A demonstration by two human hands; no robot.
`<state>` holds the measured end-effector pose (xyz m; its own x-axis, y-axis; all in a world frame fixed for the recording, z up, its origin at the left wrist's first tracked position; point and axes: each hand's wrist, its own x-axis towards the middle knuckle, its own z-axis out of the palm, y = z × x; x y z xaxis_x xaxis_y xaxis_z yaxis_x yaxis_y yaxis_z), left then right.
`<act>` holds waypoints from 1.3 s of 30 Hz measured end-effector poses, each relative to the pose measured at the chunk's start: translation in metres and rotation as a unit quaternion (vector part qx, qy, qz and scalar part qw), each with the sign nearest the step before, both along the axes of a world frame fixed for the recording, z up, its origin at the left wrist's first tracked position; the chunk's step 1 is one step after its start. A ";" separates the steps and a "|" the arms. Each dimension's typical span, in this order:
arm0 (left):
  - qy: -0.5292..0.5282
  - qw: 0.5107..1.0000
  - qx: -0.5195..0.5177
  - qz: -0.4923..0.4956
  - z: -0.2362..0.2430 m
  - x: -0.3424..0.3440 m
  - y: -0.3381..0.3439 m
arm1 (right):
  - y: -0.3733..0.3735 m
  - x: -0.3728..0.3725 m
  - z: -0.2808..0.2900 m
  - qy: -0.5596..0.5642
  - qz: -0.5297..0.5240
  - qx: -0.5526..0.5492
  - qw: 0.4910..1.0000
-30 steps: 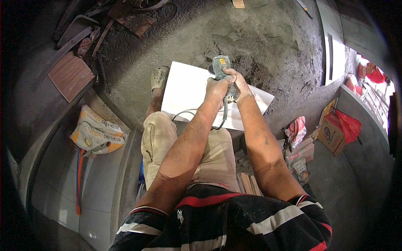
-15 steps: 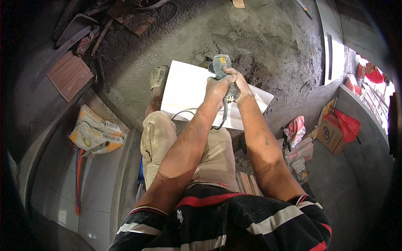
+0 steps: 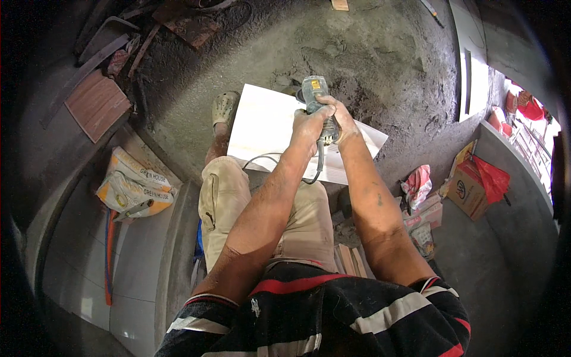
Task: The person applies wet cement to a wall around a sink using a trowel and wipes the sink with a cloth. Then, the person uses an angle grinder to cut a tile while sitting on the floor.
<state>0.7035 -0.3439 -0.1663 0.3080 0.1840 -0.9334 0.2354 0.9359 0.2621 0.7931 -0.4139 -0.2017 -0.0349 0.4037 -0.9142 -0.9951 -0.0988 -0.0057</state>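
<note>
And here's the rough grey floor (image 3: 279, 56), stretching out ahead of the left hand (image 3: 305, 129) and the right hand (image 3: 347, 124)! Right below both of them, a broad white panel (image 3: 260, 122) lies tilted askew, poking out to either side. Far off to the left of the left hand, nearer the body, a white-and-yellow sack (image 3: 126, 178) sits slumped; beyond it, also well left, there's a wood-toned board (image 3: 98, 107). Swing over to the right of the right hand, and a cardboard box (image 3: 466, 191) stands well apart, something red draped against it. Now the centrepiece: a dark grey power tool (image 3: 313, 89), caught right between the hands, its head pointing away from the body over the white panel. Both hands are close together, fingers wrapped firmly round its casing! Left of the left hand, just past the panel's edge, a pale clog (image 3: 225, 109) is planted. A crumpled red-and-white bag (image 3: 417, 181) lies right of the right wrist, and slimmest of all, a dark cord (image 3: 320, 159) drops from the tool's near end between the forearms.
</note>
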 end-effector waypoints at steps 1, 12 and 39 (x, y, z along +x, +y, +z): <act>0.000 1.000 -0.001 0.000 0.000 0.000 0.000 | 0.001 0.001 0.000 -0.003 0.006 -0.001 1.000; -0.045 0.999 -0.001 -0.013 -0.002 -0.009 -0.002 | 0.008 0.010 0.020 -0.044 0.075 -0.047 0.995; 0.064 0.920 0.304 -0.238 -0.136 -0.148 0.141 | 0.010 0.023 0.020 -0.006 0.023 0.062 0.998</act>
